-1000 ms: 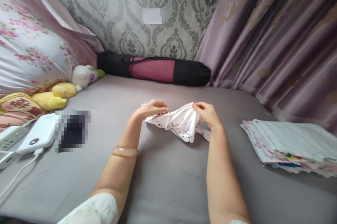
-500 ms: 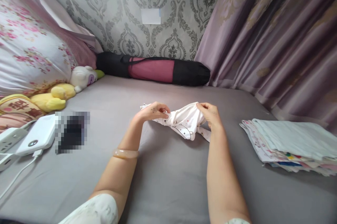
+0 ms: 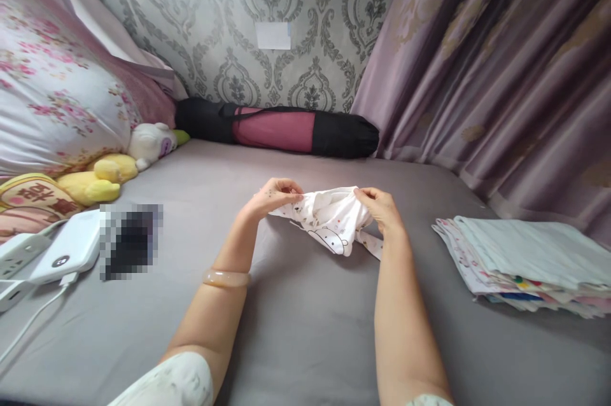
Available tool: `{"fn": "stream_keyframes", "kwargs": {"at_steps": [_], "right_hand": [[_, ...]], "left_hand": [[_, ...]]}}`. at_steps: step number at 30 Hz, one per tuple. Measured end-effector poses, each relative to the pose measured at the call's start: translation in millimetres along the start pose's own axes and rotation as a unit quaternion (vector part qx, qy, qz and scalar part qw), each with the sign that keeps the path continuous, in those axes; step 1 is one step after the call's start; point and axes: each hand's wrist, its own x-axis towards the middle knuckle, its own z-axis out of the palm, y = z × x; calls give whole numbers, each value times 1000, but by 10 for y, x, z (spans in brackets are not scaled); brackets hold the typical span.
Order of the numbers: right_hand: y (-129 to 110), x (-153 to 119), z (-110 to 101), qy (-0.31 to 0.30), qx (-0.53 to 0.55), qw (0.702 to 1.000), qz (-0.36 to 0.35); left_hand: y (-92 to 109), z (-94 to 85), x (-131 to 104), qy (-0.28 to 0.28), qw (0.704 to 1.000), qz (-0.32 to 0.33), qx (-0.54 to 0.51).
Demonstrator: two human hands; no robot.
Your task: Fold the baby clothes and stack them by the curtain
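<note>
A white cloth garment [image 3: 329,218] printed with a cartoon animal face and small figures is held just above the grey bed sheet [image 3: 305,323]. My left hand [image 3: 277,198] pinches its left edge between thumb and fingers. At the garment's upper right, my right hand [image 3: 379,207] grips the edge with closed fingertips. The cloth is bunched and creased between the two hands, and a narrow strip of it hangs down beside my right wrist.
Folded cloths [image 3: 525,259] are stacked at the right. A black and pink roll bag [image 3: 277,129] lies along the wall. At the left are plush toys [image 3: 153,142], a floral pillow [image 3: 62,88], a white power bank [image 3: 71,247] with cables, and a blurred dark object [image 3: 131,240].
My left hand has risen slightly, and the garment's left part is spread wider between my hands. The right hand stays nearly in place, still holding its edge.
</note>
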Motion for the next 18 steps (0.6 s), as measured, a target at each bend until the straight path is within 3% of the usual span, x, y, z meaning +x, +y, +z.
{"fn": "stream_keyframes", "kwargs": {"at_steps": [5,11,18], "right_hand": [[-61,-39,-52,-37,39,998,13],[-177,-148,-123,-133,54,990,-5],[-410,-292,-57,-124,15,991,-37]], "left_hand": [[19,-39,1,55,995,-39,-75],[63,-70,12,107,991,48,-56],[337,-374,-150,39,992,96,73]]}}
